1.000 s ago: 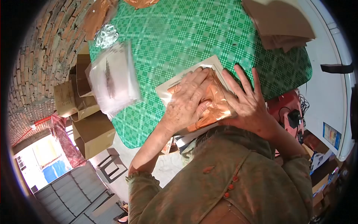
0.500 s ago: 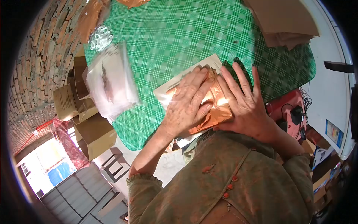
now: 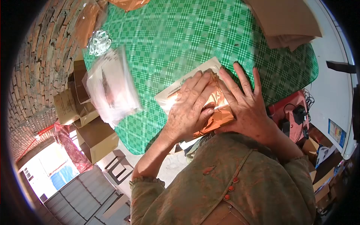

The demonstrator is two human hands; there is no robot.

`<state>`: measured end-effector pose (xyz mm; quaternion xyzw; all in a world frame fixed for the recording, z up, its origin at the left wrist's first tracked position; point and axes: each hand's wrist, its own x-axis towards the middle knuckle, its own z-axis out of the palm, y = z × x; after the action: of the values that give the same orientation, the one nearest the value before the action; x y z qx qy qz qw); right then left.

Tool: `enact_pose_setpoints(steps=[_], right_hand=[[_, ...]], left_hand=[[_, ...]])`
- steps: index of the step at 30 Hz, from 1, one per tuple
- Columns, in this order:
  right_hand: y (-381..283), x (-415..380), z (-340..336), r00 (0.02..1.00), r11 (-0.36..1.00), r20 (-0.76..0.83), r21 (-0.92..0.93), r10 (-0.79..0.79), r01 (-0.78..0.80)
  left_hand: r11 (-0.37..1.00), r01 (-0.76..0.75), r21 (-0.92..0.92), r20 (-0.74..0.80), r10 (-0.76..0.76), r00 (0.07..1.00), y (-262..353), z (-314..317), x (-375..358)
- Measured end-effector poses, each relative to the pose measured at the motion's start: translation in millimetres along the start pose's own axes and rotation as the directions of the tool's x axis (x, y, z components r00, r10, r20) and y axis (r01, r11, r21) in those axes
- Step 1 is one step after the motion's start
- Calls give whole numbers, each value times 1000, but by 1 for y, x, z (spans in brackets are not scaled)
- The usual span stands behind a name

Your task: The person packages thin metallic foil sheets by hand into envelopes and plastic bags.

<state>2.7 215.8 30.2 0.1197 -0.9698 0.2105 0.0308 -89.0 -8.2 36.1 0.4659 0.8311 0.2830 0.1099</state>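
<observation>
An orange, shiny foil-like packet [image 3: 221, 114] lies at the table's near edge, wrinkled and catching the light. Behind and under it shows a pale sheet or bag [image 3: 165, 95] with small dark print along its upper edge. My left hand [image 3: 191, 105] rests flat over the packet's left side, fingers stretched out close together. On the packet's right edge lies my right hand [image 3: 247, 107], fingers spread, the fingertips reaching past the pale sheet. Parts of the packet are hidden under both hands.
A stack of clear plastic bags [image 3: 112, 86] lies left on the green checked tablecloth [image 3: 180, 41], with white loops [image 3: 99, 42] above it. Brown paper sheets [image 3: 287, 22] sit at the upper right. Cardboard boxes [image 3: 95, 138] stand left of the table; a pink-red device [image 3: 294, 116] with cables is right.
My left hand has shifted slightly down on the packet, fingers still flat. My right hand stays nearly in place. The view has moved a little.
</observation>
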Motion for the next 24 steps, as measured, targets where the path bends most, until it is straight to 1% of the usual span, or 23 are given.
enact_pose_setpoints(steps=[3, 6, 9, 12, 24], right_hand=[[1, 0, 0, 1000, 1000, -1, 0, -3, 3], [1, 1, 0, 999, 997, -45, 76, 0, 3], [2, 0, 2, 1000, 1000, -15, 6, -11, 11], [0, 1, 3, 999, 1000, -43, 3, 6, -6], [-4, 4, 3, 997, 999, -60, 2, 41, -41]], left_hand=[[999, 18, 30, 27, -19, 999, 2, -3, 0], [999, 17, 40, 19, -18, 1000, 1, -1, -1], [999, 4, 42, -8, -4, 1000, -1, 2, -1], [998, 19, 63, 5, -20, 1000, 1, 1, 0], [999, 28, 40, 17, -28, 999, 2, -2, -1]])
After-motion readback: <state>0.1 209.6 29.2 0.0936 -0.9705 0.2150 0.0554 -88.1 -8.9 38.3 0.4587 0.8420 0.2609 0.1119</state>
